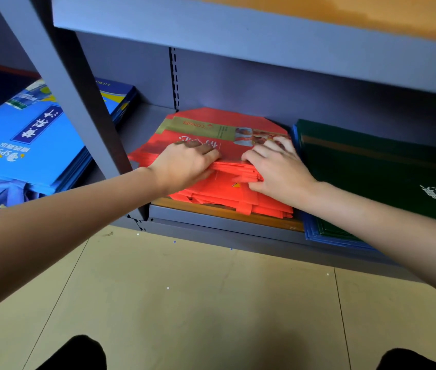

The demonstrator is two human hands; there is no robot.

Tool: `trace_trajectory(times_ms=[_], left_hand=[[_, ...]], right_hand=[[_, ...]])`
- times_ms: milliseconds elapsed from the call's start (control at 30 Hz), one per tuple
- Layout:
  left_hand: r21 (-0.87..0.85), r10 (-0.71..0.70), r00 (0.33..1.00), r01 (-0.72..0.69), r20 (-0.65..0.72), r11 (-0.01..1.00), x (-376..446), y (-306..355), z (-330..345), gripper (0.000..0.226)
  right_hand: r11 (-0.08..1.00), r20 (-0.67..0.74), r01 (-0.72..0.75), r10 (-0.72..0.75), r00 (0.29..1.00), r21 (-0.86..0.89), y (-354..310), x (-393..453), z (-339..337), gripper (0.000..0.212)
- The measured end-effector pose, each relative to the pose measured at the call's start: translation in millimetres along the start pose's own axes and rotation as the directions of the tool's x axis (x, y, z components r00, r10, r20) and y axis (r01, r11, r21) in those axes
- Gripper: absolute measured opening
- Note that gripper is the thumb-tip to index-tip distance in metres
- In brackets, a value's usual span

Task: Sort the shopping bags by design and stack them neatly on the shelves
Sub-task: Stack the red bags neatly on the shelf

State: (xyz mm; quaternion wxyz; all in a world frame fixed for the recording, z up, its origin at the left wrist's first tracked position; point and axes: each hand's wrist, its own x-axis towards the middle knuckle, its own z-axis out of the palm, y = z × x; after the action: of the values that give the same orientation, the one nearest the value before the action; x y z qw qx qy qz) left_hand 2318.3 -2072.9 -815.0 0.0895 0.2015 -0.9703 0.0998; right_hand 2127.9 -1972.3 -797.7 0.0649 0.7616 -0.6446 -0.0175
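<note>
A stack of flat red shopping bags (pixel 211 129) with a gold band lies on the bottom shelf (pixel 211 222), in the middle. My left hand (pixel 187 164) grips the stack's upper bags at their front left edge, fingers on top and thumb hidden. Over the front right edge, my right hand (pixel 275 169) holds the same bags with fingers spread on top. Red handles stick out at the stack's front. To the right lies a stack of dark green bags (pixel 371 166) on blue ones. A stack of blue bags (pixel 24 145) lies in the left bay.
A grey upright post (pixel 78 102) divides the left bay from the middle one. The shelf above (pixel 238 36) overhangs the stacks. A gap of bare shelf lies between the post and the red stack. Beige floor tiles (pixel 185 303) spread in front.
</note>
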Motion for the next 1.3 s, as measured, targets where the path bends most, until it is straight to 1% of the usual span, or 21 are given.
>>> trace_trajectory(times_ms=[67,200,300,333,400,433,467,533,600,667,700,767,833,867,933,1000,1067,1100,1133,1200,1300], left_hand=[[0.04,0.044,0.993,-0.039,-0.113,0.998,1.5,-3.4,-1.4,0.037],[0.027,0.095,0.982,-0.092,-0.16,0.995,-0.5,-7.1,2.6,0.038],[0.047,0.068,0.99,-0.063,-0.126,0.997,0.7,-6.5,1.7,0.037],[0.01,0.027,0.997,-0.027,-0.078,1.0,3.5,-6.5,-1.8,0.037],[-0.139,-0.088,0.979,0.115,0.185,0.984,9.5,-13.4,-11.1,0.052],[-0.259,-0.1,0.931,0.2,0.352,0.945,10.8,-19.7,-15.5,0.061],[-0.357,-0.08,0.887,0.264,0.454,0.896,10.3,-24.3,-20.6,0.068],[-0.363,-0.046,0.87,0.252,0.492,0.897,5.2,-29.2,-26.2,0.077],[-0.211,-0.087,0.876,0.209,0.474,0.955,-0.4,-30.4,-24.5,0.077],[-0.003,-0.195,0.893,0.215,0.406,0.977,-0.3,-28.5,-26.4,0.066],[0.082,-0.237,0.92,0.222,0.314,0.971,0.8,-27.2,-28.4,0.06],[0.202,-0.204,0.978,0.192,0.038,0.96,4.0,-30.6,-33.2,0.053],[0.238,-0.108,0.982,0.143,-0.154,0.961,2.3,-33.2,-26.7,0.045],[0.24,-0.078,0.979,0.123,-0.189,0.963,-2.2,-29.4,-19.3,0.042],[0.259,-0.027,0.995,0.052,-0.099,0.964,-18.3,-11.9,2.3,0.043],[0.221,0.063,0.998,-0.06,-0.007,0.973,-37.4,-1.3,26.9,0.046],[0.203,0.052,0.998,-0.059,0.042,0.977,-41.7,-2.2,32.3,0.043],[0.167,0.018,0.997,-0.031,0.079,0.986,-38.1,-3.4,30.6,0.052],[0.103,-0.035,0.988,0.019,0.151,0.995,-36.0,-1.8,28.0,0.064],[0.061,-0.113,0.94,0.098,0.321,0.993,-33.0,6.7,23.4,0.068],[0.124,-0.12,0.849,0.065,0.514,0.99,-19.1,15.8,7.2,0.074]], right_hand=[[0.999,0.058,-0.018,0.016,0.998,0.031,0.2,2.0,-1.0,0.056],[0.956,0.302,-0.033,-0.06,0.951,0.293,1.4,5.3,-12.1,0.086],[0.962,0.213,-0.029,-0.031,0.977,0.271,3.2,6.2,-12.4,0.068],[0.976,0.157,-0.018,-0.016,0.987,0.216,3.1,6.6,-11.6,0.06],[0.995,0.077,0.003,-0.011,0.997,0.104,3.4,7.6,-9.5,0.05],[0.998,0.065,0.014,-0.018,0.998,0.06,3.4,7.4,-9.1,0.048],[0.999,0.058,0.027,-0.028,0.998,0.019,4.4,6.7,-7.9,0.047],[0.996,0.007,0.065,-0.065,0.998,-0.063,6.5,6.6,-8.5,0.045],[0.986,-0.082,0.092,-0.104,0.991,-0.135,5.5,8.7,-10.3,0.038],[0.979,-0.159,0.08,-0.11,0.981,-0.188,3.6,12.0,-12.1,0.031],[0.977,-0.212,0.059,-0.103,0.972,-0.203,5.1,14.0,-14.4,0.029],[0.977,-0.334,0.016,-0.088,0.939,-0.212,7.9,17.8,-22.4,0.03],[0.978,-0.39,-0.017,-0.068,0.918,-0.21,7.2,14.9,-24.3,0.031],[0.975,-0.395,-0.012,-0.079,0.915,-0.223,5.6,10.4,-18.4,0.033],[0.972,-0.309,0.072,-0.141,0.941,-0.223,0.1,-4.9,6.4,0.041],[0.977,-0.097,0.172,-0.184,0.978,-0.125,-2.6,-17.9,29.7,0.059],[0.992,0.131,0.12,-0.125,0.983,0.046,1.8,-16.8,33.6,0.073],[0.988,0.234,0.055,-0.089,0.968,0.148,5.1,-14.1,29.9,0.076],[0.979,0.27,0.017,-0.073,0.96,0.204,7.0,-13.1,28.4,0.078],[0.975,0.287,-0.014,-0.052,0.957,0.221,6.2,-13.2,28.4,0.079],[0.974,0.34,-0.041,-0.039,0.94,0.224,0.7,-11.4,26.7,0.08]])
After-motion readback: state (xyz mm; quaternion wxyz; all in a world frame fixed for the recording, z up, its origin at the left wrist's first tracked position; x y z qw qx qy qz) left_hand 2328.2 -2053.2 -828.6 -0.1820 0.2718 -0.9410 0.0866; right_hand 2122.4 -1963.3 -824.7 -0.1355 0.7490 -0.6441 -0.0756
